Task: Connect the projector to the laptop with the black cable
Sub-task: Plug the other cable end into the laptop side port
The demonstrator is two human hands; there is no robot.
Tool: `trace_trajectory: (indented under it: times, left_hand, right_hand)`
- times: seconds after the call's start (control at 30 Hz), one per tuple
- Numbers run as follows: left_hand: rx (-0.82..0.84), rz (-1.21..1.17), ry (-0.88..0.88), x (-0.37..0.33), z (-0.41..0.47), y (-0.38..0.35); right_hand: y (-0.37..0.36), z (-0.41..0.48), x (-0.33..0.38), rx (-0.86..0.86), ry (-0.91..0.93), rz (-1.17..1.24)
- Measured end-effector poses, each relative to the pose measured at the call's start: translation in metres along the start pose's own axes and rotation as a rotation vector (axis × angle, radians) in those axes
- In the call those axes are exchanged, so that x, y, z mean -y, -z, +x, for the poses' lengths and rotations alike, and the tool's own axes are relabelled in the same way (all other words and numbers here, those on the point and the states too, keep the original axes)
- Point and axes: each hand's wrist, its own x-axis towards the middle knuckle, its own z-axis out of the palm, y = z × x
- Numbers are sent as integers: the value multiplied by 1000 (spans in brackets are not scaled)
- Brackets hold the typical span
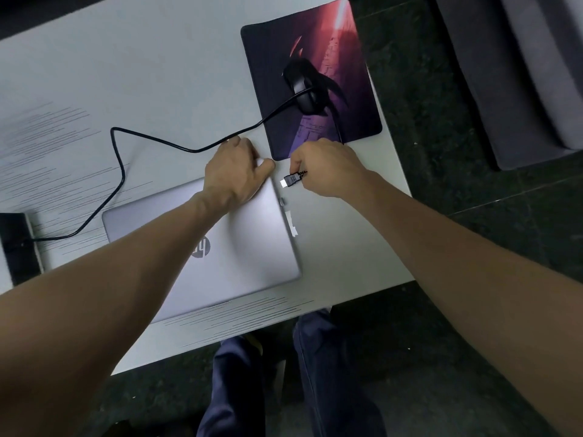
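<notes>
A closed silver laptop (246, 244) lies on the white table (164, 67). My left hand (235, 175) presses on the laptop's far right corner, fingers curled over its edge. My right hand (325, 168) pinches the black cable's plug (290, 180), whose metal tip points left toward the laptop's right side, a short gap away. The black cable (116, 159) runs from under my hands across the table in a loop to a dark box (17, 244) at the left edge, which may be the projector. Ports show on the laptop's right side (282, 201).
A purple and red mouse pad (344, 89) lies at the table's far right with a black mouse (304, 86) on it; the cable crosses the mouse. A small white scrap (293, 223) lies beside the laptop. The table's near edge is above my legs. A dark floor surrounds it.
</notes>
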Motion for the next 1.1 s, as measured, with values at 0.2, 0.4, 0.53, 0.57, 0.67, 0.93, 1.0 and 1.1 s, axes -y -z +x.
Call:
trace_trajectory:
  times: [0.2, 0.4, 0.53, 0.57, 0.67, 0.93, 1.0, 1.1]
  left_hand:
    - [2, -26, 57, 1, -2, 12]
    - [14, -163, 64, 0, -7, 14]
    - [-18, -211, 78, -2, -8, 18]
    - [-21, -218, 79, -2, -8, 18]
    - [-30, -228, 82, -3, -9, 19]
    - [-37, -212, 83, -1, -4, 17]
    - [-42, -205, 77, 0, -3, 16]
    - [-52, -178, 64, -1, -4, 15]
  right_hand:
    - [0, -1, -1, 32, 41, 46]
    - [2, -7, 5, -1, 79, 59]
    - [5, -9, 8, -12, 99, 47]
    - [6, -9, 9, -16, 105, 50]
    - [9, -11, 11, -31, 114, 53]
    - [9, -12, 11, -26, 132, 33]
    - [7, -13, 11, -14, 134, 30]
    - [6, -14, 11, -23, 152, 24]
